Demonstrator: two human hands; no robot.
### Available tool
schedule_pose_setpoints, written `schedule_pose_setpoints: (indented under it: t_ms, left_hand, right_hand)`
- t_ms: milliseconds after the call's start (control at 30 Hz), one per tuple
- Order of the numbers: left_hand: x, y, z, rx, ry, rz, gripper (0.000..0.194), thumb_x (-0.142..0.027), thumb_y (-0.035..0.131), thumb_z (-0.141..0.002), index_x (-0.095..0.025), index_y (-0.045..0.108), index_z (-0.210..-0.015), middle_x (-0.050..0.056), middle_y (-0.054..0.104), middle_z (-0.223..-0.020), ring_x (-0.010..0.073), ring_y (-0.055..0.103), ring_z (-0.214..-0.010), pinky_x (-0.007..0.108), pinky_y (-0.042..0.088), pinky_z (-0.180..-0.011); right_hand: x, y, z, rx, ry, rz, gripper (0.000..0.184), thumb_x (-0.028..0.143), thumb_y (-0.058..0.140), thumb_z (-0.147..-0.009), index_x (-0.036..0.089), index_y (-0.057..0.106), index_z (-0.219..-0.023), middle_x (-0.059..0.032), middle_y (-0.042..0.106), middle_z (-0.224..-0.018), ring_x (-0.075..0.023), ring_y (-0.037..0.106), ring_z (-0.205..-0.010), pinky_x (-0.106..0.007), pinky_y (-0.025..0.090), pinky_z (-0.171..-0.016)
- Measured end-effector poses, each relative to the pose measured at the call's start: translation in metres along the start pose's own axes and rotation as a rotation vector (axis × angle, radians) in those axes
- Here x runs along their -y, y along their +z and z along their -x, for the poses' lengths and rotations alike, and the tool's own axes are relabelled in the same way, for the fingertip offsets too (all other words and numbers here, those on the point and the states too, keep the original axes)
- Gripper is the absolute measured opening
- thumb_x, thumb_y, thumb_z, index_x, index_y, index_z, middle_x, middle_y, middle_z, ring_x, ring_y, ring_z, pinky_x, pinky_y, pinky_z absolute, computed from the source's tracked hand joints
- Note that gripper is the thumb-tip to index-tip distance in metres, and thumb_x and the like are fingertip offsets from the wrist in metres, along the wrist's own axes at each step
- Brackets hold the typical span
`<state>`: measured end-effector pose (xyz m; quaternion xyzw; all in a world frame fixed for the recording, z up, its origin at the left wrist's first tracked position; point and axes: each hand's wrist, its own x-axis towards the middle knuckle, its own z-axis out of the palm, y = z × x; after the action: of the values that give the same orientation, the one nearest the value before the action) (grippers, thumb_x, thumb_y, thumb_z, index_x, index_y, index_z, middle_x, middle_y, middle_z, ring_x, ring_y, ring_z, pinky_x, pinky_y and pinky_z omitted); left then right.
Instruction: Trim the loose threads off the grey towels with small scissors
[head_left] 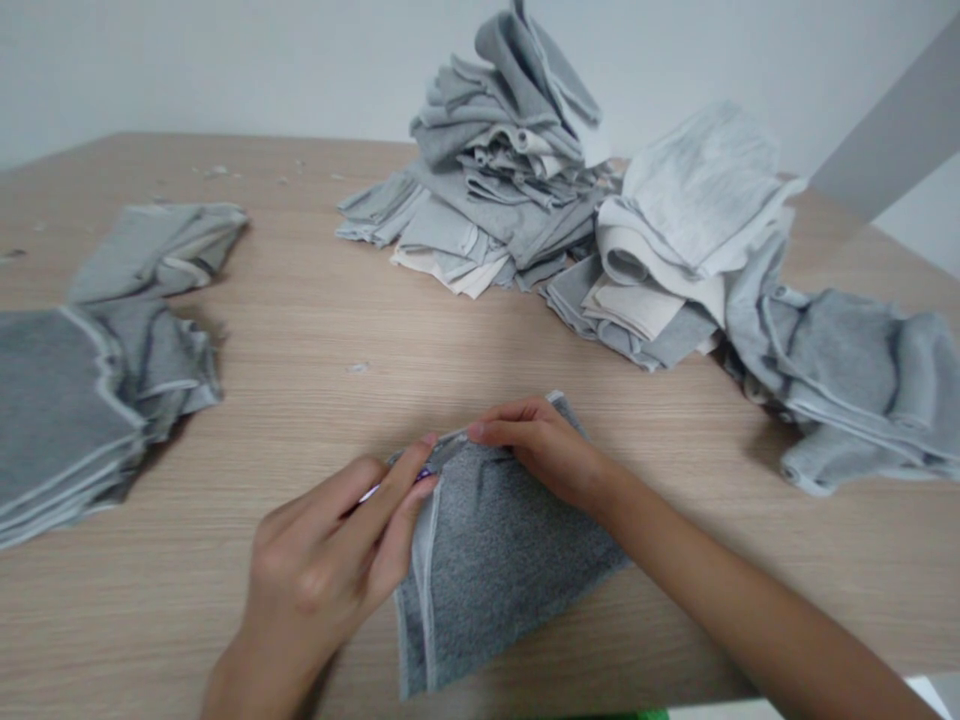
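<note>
In front of me on the table lies a dark grey fabric piece [510,540] with lighter seamed edges. My left hand [337,550] is closed around a small purple-and-white tool [425,473], mostly hidden by the fingers, so its kind does not show. The tool's end is at the upper left corner of the fabric, by the pale seam. With thumb and fingers, my right hand [544,445] pinches the fabric's upper edge, just right of the left fingertips.
A tall heap of grey cut fabric [487,200] stands at the back. Beside it are a paler stack [697,190] and folded grey pieces [862,360] at the right. More grey pieces [52,400] lie at the left, with lint scraps [358,368] on the wooden table [300,330].
</note>
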<state>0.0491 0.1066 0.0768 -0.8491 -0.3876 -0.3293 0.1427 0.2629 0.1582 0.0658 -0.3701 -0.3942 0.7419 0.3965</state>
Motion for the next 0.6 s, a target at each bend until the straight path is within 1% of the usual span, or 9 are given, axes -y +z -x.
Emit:
schedule_pose_setpoints:
  t_ms: [133, 267, 433, 533, 600]
  left_hand:
    - [0.0024, -0.0021, 0.0007, -0.024, 0.061, -0.097, 0.044, -0.011, 0.074, -0.084, -0.015, 0.065, -0.127, 0.001, 0.07, -0.082, 0.0107, 0.064, -0.063, 0.026, 0.051, -0.062]
    - [0.0031, -0.0045, 0.0001, 0.013, 0.079, -0.116, 0.045, -0.013, 0.072, -0.086, -0.016, 0.063, -0.131, 0.001, 0.07, -0.08, 0.0128, 0.065, -0.062, 0.028, 0.053, -0.062]
    - [0.0052, -0.0055, -0.0011, 0.047, 0.087, -0.12, 0.051, -0.014, 0.071, -0.087, -0.017, 0.058, -0.137, 0.003, 0.069, -0.08, 0.0149, 0.064, -0.062, 0.03, 0.051, -0.059]
    - [0.0067, -0.0049, -0.0011, 0.009, 0.081, -0.087, 0.049, -0.014, 0.072, -0.086, -0.02, 0.061, -0.134, 0.001, 0.069, -0.081, 0.0137, 0.064, -0.062, 0.029, 0.05, -0.058]
    - [0.0066, -0.0044, -0.0005, -0.016, 0.033, -0.017, 0.046, -0.012, 0.072, -0.086, -0.02, 0.063, -0.13, 0.002, 0.07, -0.086, 0.0125, 0.064, -0.063, 0.028, 0.05, -0.059]
  right_hand:
    - [-0.0003, 0.0001, -0.0004, -0.012, 0.013, -0.007, 0.02, 0.036, 0.082, -0.065, 0.017, 0.076, -0.069, 0.0004, 0.071, -0.067, -0.0155, 0.06, -0.07, -0.03, 0.044, -0.079]
    - [-0.0015, -0.0012, -0.0008, 0.002, 0.012, -0.022, 0.017, 0.033, 0.081, -0.067, 0.017, 0.076, -0.069, 0.0003, 0.071, -0.068, -0.0151, 0.058, -0.07, -0.029, 0.043, -0.076]
    - [0.0008, -0.001, -0.0004, 0.013, 0.029, -0.034, 0.011, 0.029, 0.079, -0.068, 0.019, 0.076, -0.066, 0.001, 0.07, -0.065, -0.016, 0.059, -0.073, -0.03, 0.042, -0.08]
    - [0.0027, -0.0002, -0.0001, 0.0, 0.031, -0.044, 0.013, 0.031, 0.081, -0.066, 0.019, 0.076, -0.066, 0.0013, 0.07, -0.066, -0.0161, 0.06, -0.073, -0.031, 0.042, -0.081]
    - [0.0036, 0.0002, 0.0001, -0.009, 0.028, -0.053, 0.014, 0.031, 0.081, -0.065, 0.018, 0.075, -0.066, 0.0016, 0.07, -0.067, -0.0152, 0.059, -0.072, -0.03, 0.042, -0.079]
